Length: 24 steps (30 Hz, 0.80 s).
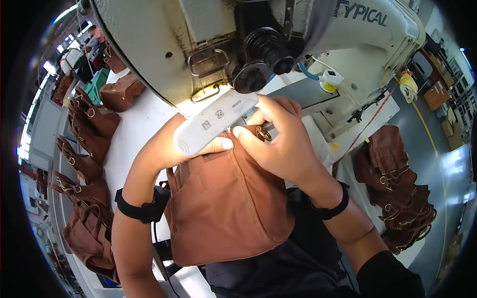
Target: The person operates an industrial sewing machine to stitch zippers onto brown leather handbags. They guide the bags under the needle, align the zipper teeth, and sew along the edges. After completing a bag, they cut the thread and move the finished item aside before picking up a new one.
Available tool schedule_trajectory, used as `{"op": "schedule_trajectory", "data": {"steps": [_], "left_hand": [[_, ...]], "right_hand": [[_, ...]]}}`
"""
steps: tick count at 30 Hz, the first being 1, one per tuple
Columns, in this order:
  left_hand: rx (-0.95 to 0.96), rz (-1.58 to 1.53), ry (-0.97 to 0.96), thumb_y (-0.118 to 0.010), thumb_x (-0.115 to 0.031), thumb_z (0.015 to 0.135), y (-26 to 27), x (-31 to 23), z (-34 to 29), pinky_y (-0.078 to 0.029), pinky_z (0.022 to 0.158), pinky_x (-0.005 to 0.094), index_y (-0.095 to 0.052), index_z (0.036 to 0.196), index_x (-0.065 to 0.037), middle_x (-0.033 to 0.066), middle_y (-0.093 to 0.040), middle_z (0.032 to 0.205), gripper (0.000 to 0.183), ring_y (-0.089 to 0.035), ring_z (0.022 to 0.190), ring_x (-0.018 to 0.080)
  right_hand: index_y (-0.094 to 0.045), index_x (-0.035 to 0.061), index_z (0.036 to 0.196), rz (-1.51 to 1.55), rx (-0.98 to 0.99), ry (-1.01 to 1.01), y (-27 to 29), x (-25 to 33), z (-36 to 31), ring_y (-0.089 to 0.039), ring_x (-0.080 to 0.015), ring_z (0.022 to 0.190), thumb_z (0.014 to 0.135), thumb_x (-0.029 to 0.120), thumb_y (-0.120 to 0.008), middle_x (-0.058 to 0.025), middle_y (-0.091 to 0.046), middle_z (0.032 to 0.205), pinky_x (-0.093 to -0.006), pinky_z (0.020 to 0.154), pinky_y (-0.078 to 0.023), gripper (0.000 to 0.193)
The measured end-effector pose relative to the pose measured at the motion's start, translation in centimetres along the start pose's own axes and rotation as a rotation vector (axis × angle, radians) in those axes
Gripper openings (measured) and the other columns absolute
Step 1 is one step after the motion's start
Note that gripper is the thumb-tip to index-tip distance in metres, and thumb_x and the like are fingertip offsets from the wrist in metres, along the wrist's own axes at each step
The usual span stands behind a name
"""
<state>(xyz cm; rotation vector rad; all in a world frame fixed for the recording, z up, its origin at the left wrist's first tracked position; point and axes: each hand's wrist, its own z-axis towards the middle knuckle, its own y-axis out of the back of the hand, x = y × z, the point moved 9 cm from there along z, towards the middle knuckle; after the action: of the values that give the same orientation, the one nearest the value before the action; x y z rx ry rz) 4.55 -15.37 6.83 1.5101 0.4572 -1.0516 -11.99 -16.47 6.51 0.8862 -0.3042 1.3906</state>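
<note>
A brown leather handbag (213,213) hangs over my lap, its upper edge raised to the head of a large sewing machine (198,30). At that edge, my left hand (171,146) grips the bag with the thumb flat on the leather; its other fingers are hidden behind a white plastic guard (216,121). On the right side of the same edge, my right hand (283,144) pinches the bag between bent fingers and thumb, close to a gold ring (263,133). The guard covers the needle area from sight.
Several brown bags stand in a row on the white table (131,129) at left. More brown bags (392,184) are heaped at right. A white oil bottle (330,80) with a blue spout sits by the machine arm. Far left, a person (94,37) is near a green crate (98,84).
</note>
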Motion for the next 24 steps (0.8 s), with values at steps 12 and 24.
{"op": "schedule_trajectory", "data": {"steps": [12, 24], "left_hand": [[0.012, 0.218, -0.127, -0.093, -0.019, 0.080, 0.5, 1.1, -0.1, -0.045, 0.114, 0.0378, -0.057, 0.149, -0.003, 0.0110, -0.064, 0.144, 0.080, -0.059, 0.131, 0.0215], [0.043, 0.204, -0.171, -0.092, -0.028, 0.081, 0.6, 0.5, 0.7, -0.046, 0.112, 0.0407, -0.058, 0.146, -0.001, 0.0129, -0.064, 0.140, 0.078, -0.060, 0.128, 0.0263]], "right_hand": [[-0.073, 0.0115, 0.109, -0.022, 0.026, -0.091, -0.6, -0.4, 0.3, -0.061, -0.0193, 0.097, 0.086, 0.011, -0.077, 0.0045, -0.071, 0.077, -0.0398, 0.104, -0.036, 0.024], [-0.074, 0.0101, 0.101, -0.012, 0.056, -0.128, -0.6, -0.8, 0.3, -0.062, -0.0210, 0.099, 0.088, 0.014, -0.074, 0.0003, -0.075, 0.080, -0.0412, 0.105, -0.036, 0.014]]}}
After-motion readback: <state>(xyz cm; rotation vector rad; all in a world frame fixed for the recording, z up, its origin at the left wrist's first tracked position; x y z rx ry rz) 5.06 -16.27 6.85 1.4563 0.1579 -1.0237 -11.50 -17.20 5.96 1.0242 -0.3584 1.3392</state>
